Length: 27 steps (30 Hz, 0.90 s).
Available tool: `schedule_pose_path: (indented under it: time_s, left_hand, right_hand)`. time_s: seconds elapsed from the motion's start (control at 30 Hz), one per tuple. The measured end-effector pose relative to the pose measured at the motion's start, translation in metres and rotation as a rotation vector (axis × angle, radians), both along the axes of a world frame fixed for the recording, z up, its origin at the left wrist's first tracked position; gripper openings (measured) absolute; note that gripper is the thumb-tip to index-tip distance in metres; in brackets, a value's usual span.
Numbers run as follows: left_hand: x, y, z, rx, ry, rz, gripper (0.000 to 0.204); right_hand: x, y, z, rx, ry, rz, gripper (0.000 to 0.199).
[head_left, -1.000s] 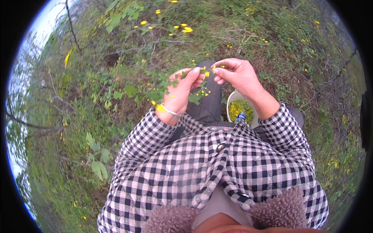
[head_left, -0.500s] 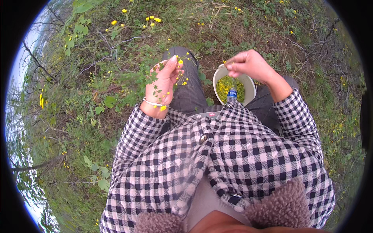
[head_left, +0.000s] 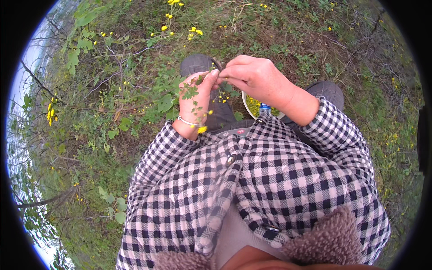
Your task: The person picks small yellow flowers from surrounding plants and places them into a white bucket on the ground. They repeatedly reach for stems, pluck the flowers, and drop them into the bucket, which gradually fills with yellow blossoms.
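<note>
Flower sprig pinched between both hands above the lap

Left hand has its grip clenched round the leafy stems; right hand nips the sprig's tip with closed fingertips. Pluck close to each yellow head (stems look thin, so pull gently), directly over the white bowl at the knees, so nothing drops in the grass.
</note>
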<state>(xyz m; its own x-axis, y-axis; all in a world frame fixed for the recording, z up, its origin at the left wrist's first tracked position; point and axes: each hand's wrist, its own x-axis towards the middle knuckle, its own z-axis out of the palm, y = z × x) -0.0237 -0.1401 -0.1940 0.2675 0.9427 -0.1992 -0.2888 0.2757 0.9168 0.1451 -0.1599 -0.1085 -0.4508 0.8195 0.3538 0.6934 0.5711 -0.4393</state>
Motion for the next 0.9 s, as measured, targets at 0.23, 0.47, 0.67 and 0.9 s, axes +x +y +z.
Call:
schedule_pose_path:
  time_s: [0.23, 0.47, 0.67, 0.9]
  left_hand:
    - [-0.006, 0.003, 0.0, -0.041, -0.01, 0.041, 0.017]
    - [-0.008, 0.004, -0.025, -0.114, -0.061, 0.071, 0.016]
    - [0.013, 0.007, -0.017, -0.088, -0.112, 0.098, 0.017]
    - [0.015, 0.005, -0.012, -0.136, -0.087, 0.06, 0.016]
  right_hand:
    - [0.023, -0.014, 0.003, -0.015, 0.068, -0.092, 0.012]
    - [0.058, -0.022, -0.02, -0.376, -0.373, -0.142, 0.021]
    - [0.02, -0.01, -0.025, -0.872, 0.102, -0.217, 0.048]
    - [-0.013, -0.012, -0.047, -1.432, 0.932, -0.338, 0.032]
